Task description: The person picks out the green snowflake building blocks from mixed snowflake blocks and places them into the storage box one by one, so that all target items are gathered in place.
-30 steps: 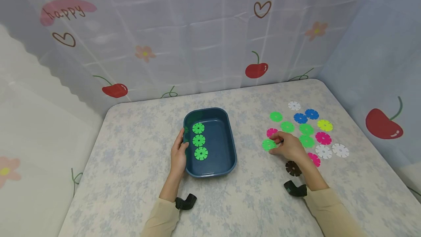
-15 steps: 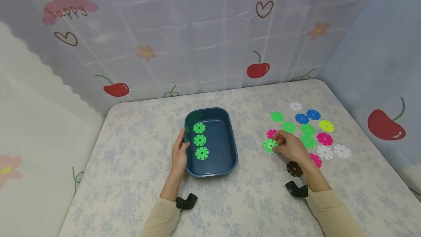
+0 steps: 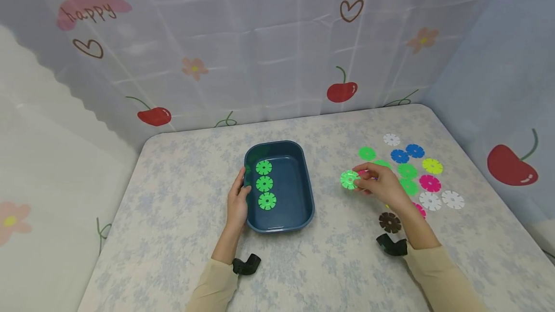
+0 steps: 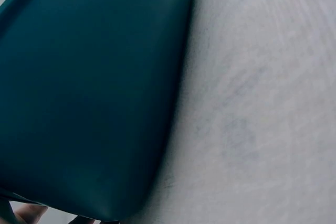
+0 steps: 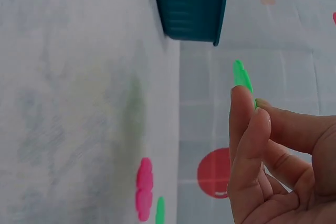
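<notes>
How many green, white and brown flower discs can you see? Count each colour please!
Green discs: 8 (3 in the tray, 1 in the right hand, 4 on the table, one of those partly covered)
White discs: 3
Brown disc: 1
Total: 12
The right hand could be hiding more.
</notes>
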### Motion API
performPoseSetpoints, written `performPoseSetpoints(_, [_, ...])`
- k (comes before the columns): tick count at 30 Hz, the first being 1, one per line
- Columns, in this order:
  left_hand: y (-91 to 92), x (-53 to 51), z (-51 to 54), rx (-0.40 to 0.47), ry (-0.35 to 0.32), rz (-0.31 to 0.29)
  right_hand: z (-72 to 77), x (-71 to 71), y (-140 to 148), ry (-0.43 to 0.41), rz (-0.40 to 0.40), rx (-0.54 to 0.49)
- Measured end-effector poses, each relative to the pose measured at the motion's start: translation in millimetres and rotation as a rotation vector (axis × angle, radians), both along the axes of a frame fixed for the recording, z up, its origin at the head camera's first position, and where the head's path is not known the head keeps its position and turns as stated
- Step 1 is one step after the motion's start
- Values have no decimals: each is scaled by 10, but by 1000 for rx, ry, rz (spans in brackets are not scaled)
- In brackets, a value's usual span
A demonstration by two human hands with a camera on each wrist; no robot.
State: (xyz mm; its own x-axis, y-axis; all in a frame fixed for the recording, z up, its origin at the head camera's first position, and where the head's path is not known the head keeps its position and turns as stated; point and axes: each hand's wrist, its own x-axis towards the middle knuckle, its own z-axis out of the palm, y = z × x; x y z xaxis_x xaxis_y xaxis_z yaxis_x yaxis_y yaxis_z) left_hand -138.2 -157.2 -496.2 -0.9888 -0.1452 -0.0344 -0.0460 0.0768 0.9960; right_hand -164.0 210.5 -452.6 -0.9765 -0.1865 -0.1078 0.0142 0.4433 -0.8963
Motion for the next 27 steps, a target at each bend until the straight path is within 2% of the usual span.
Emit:
performPoseSetpoints(4, [-3, -6, 2, -4, -1, -2, 142, -4, -160, 45, 31, -31])
performPoseSetpoints(9, [-5, 2, 0, -9, 3, -8, 240, -11, -380, 67, 68, -60])
performPoseSetpoints(15, [3, -2, 4, -4, -8, 2, 275, -26, -671, 62, 139, -106])
performPoseSetpoints(20, [-2, 2, 18, -5, -5, 0, 308, -36, -951, 44, 235, -133])
performPoseSetpoints(27, [5, 6, 21, 12, 7, 0, 314, -36, -1326, 33, 374, -89])
